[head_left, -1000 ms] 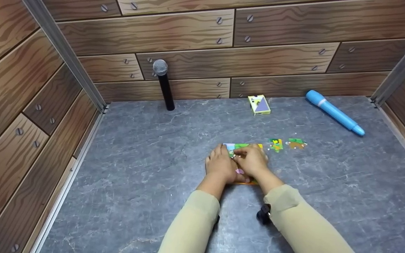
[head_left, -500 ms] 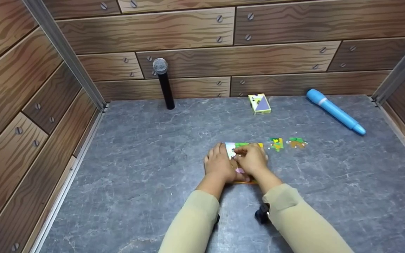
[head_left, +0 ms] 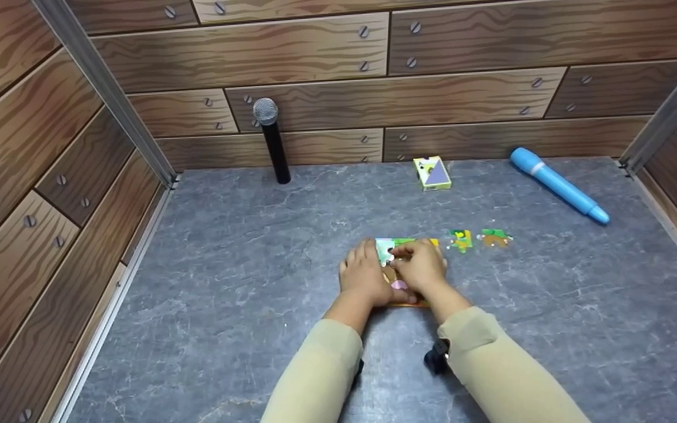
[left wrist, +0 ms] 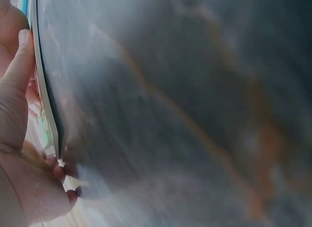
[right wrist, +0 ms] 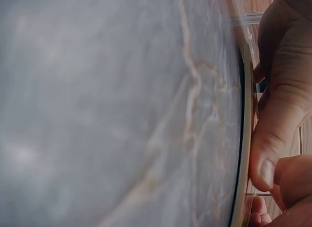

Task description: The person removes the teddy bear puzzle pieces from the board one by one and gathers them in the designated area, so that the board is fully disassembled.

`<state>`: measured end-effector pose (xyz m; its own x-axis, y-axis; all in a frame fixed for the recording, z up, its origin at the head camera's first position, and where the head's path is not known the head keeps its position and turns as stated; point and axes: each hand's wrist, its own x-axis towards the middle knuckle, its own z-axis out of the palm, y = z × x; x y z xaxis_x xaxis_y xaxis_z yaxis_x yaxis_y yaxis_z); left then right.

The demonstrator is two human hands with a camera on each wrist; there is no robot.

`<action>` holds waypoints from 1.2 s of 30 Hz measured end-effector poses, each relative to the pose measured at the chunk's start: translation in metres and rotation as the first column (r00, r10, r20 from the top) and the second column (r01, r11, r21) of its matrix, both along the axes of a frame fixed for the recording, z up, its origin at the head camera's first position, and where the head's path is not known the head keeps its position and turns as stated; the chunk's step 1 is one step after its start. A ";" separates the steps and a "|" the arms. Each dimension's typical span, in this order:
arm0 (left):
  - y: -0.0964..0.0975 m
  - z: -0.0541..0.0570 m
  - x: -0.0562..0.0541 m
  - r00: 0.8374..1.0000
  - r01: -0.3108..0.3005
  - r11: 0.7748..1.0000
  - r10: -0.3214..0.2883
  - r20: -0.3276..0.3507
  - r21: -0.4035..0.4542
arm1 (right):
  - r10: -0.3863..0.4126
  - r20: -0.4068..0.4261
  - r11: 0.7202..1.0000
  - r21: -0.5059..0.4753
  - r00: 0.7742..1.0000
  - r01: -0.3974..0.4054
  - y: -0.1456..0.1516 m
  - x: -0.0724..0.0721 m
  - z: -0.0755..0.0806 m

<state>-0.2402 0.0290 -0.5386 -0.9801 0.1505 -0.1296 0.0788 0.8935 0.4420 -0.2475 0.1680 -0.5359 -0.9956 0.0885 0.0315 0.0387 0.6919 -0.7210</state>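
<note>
A small jigsaw puzzle (head_left: 384, 250) with a colourful picture lies in front of me in the head view, largely covered by both hands. My left hand (head_left: 365, 273) rests over its left part, fingers straight, with the thumb (left wrist: 22, 58) laid along the near edge. From the right, my right hand (head_left: 422, 267) reaches over the puzzle; its index finger and thumb are bent together at a puzzle piece near the middle, mostly hidden beneath the fingers. Two loose puzzle pieces lie to the right: a green and yellow one (head_left: 461, 241) and a brown and green one (head_left: 495, 238).
A black microphone (head_left: 275, 150) stands upright at the back left. A card box (head_left: 432, 174) lies at the back, and a thick blue pen-shaped object (head_left: 562, 187) lies at the back right. Wood-patterned walls (head_left: 309, 56) enclose the grey marbled surface (head_left: 244, 247).
My left hand has shifted slightly left, showing more of the pale piece beside its fingers. The right hand stays nearly in place, and the loose pieces have not moved.
</note>
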 end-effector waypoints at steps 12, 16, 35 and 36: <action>-0.022 0.006 -0.004 0.999 0.042 0.999 -0.043 0.019 0.025 | -0.009 0.011 1.000 0.007 1.000 0.009 -0.002 0.000 -0.002; -0.022 0.007 -0.005 0.999 0.039 0.999 -0.039 0.031 0.007 | -0.014 0.001 1.000 -0.006 1.000 0.014 -0.001 0.000 -0.002; -0.019 0.015 -0.001 0.999 0.037 0.998 -0.036 0.033 -0.044 | 0.060 -0.012 0.945 -0.322 0.998 -0.061 0.013 0.000 0.003; -0.020 0.015 -0.001 0.999 0.037 0.998 -0.035 0.034 -0.047 | 0.066 -0.008 0.944 -0.323 0.998 -0.066 0.014 0.000 0.004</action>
<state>-0.2413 0.0095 -0.5237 -0.9692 0.1785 -0.1699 0.0972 0.9103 0.4023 -0.2476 0.1823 -0.5319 -0.9996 0.0276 0.0096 0.0030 0.4229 -0.9062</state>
